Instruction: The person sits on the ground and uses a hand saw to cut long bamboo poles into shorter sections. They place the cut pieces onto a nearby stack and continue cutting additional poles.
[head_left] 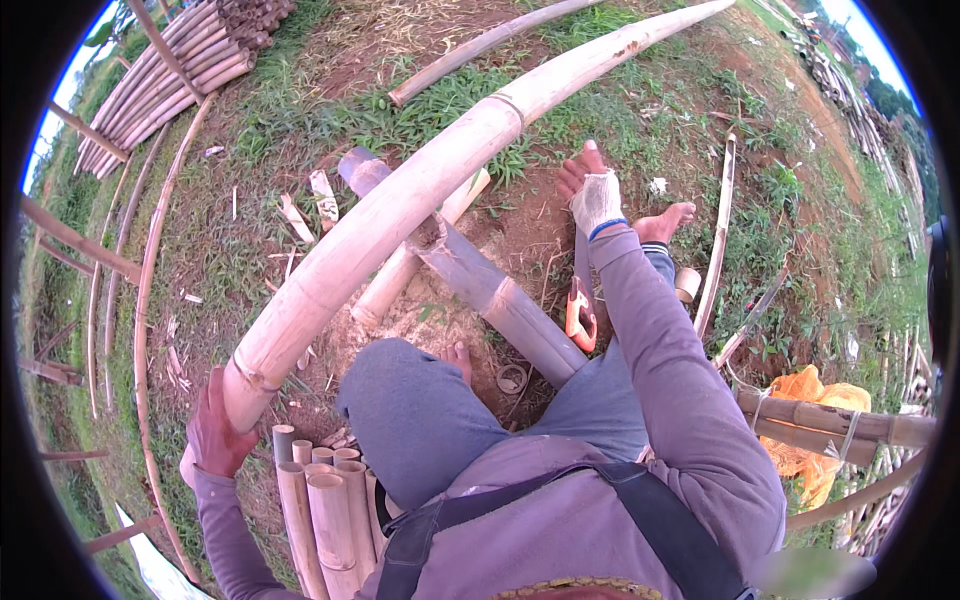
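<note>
From the head cam, the long bamboo pole [400,200] ran diagonally, thick butt end at about 7 o'clock and thin tip way off toward 1 o'clock, resting across a grey log [490,290]. Left hand [215,430] was wrapped around the butt end. Bandaged right hand [597,200] sat at 12 o'clock above a saw [580,315]; couldn't tell if it gripped anything.

Long pole [400,205] across short log [490,290], saw [580,310] on rt
</note>
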